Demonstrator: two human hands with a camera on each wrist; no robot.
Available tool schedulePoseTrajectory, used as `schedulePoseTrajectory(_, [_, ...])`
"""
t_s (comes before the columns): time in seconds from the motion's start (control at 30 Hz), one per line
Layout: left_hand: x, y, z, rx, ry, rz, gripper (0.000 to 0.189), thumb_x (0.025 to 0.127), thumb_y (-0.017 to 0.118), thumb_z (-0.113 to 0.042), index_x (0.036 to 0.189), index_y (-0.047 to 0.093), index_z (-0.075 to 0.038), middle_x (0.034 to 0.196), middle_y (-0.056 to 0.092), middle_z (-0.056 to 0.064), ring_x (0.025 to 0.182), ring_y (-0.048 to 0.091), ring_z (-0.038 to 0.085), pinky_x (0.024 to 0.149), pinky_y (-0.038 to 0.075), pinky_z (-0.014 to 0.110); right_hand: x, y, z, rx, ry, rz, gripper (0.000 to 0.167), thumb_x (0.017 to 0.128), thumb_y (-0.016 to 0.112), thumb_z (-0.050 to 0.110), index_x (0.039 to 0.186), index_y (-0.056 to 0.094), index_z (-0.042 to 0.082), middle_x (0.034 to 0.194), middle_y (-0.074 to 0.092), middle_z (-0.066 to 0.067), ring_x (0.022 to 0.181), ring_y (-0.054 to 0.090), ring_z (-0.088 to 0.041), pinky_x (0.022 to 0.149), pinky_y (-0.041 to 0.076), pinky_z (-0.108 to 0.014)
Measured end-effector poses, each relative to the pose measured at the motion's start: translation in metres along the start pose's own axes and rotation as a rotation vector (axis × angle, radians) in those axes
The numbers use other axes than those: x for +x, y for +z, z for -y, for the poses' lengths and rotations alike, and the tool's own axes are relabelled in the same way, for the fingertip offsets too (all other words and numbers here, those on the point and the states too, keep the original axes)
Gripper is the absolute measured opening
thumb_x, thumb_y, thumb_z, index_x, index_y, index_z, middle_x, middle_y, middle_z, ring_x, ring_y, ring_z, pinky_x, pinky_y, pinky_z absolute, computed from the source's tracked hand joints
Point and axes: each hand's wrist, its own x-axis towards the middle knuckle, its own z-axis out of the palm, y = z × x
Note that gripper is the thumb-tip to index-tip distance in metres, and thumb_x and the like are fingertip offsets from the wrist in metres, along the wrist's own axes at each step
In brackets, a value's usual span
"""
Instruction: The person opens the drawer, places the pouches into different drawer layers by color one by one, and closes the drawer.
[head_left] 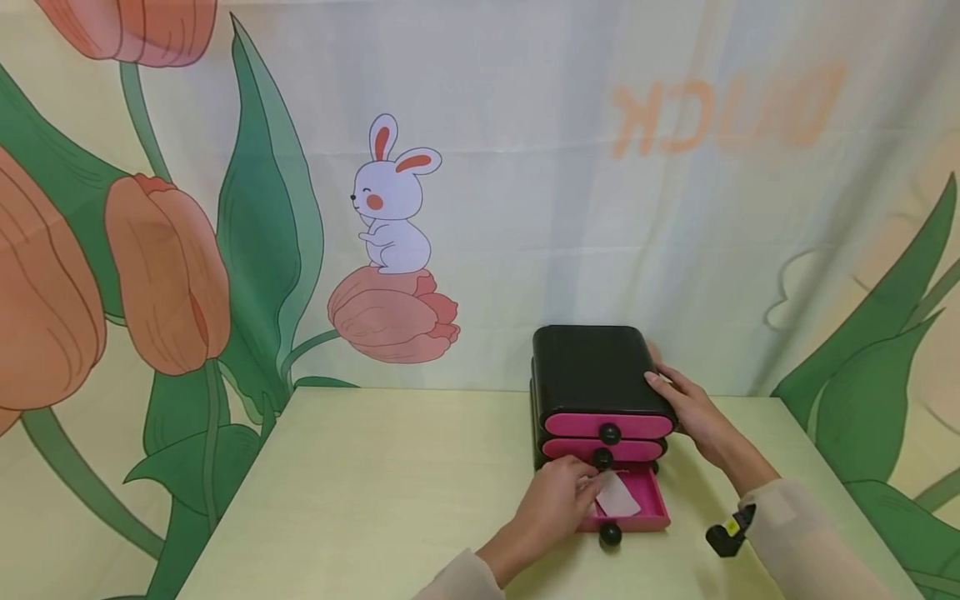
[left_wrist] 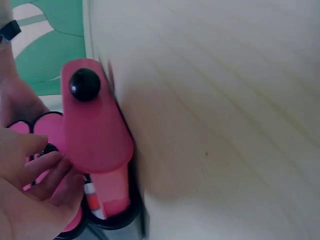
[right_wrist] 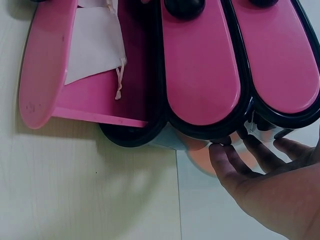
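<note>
A small black drawer cabinet (head_left: 592, 367) with pink drawer fronts and round black knobs stands on the table. Its bottom drawer (head_left: 655, 492) is pulled out. Inside lies a pale drawstring pouch (right_wrist: 97, 45), its thin cord hanging over the pink drawer floor. My left hand (head_left: 551, 504) reaches over the drawer's left part with bent fingers; whether they pinch anything is hidden. A white and orange patch (left_wrist: 93, 200) shows in the drawer beside those fingers. My right hand (head_left: 701, 421) rests its extended fingers against the cabinet's right side.
The pale table (head_left: 375, 475) runs back to a hanging cloth (head_left: 487, 208) printed with tulips and a rabbit. The two upper drawers (head_left: 607, 427) are closed. A black strap device (head_left: 731, 533) sits at the right sleeve.
</note>
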Motion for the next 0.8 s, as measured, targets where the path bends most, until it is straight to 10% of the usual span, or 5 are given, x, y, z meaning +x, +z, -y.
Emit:
schedulePoseTrajectory(0.37, [-0.043, 0.000, -0.020, -0.251, -0.202, 0.413, 0.027, 0.100, 0.075, -0.031, 0.081, 0.080, -0.011, 0.061, 0.061, -0.012, 0.060, 0.051, 0.003, 0.057, 0.043, 0.019, -0.001, 0.000, 0.000, 0.002, 0.002, 0.001, 0.089, 0.108, 0.045, 0.064, 0.171, 0.008, 0.013, 0.166, 0.030, -0.032, 0.143, 0.048, -0.043, 0.113, 0.046, -0.057])
schedulePoseTrajectory(0.6, [-0.042, 0.023, -0.019, -0.388, -0.411, 0.328, 0.031, 0.096, 0.080, -0.036, 0.076, 0.076, -0.012, 0.058, 0.064, -0.005, 0.057, 0.055, 0.007, 0.057, 0.042, 0.023, -0.001, 0.000, -0.002, 0.004, 0.007, -0.004, 0.092, 0.106, 0.046, 0.068, 0.171, 0.009, 0.014, 0.166, 0.032, -0.031, 0.144, 0.047, -0.044, 0.114, 0.044, -0.059])
schedulePoseTrajectory(0.8, [-0.025, 0.028, -0.003, -0.367, -0.325, 0.147, 0.030, 0.097, 0.080, -0.028, 0.071, 0.072, -0.014, 0.051, 0.060, -0.010, 0.045, 0.046, 0.000, 0.044, 0.030, 0.021, 0.001, -0.001, -0.002, 0.003, -0.002, -0.004, 0.092, 0.105, 0.046, 0.068, 0.171, 0.010, 0.014, 0.165, 0.034, -0.031, 0.142, 0.050, -0.042, 0.110, 0.049, -0.053])
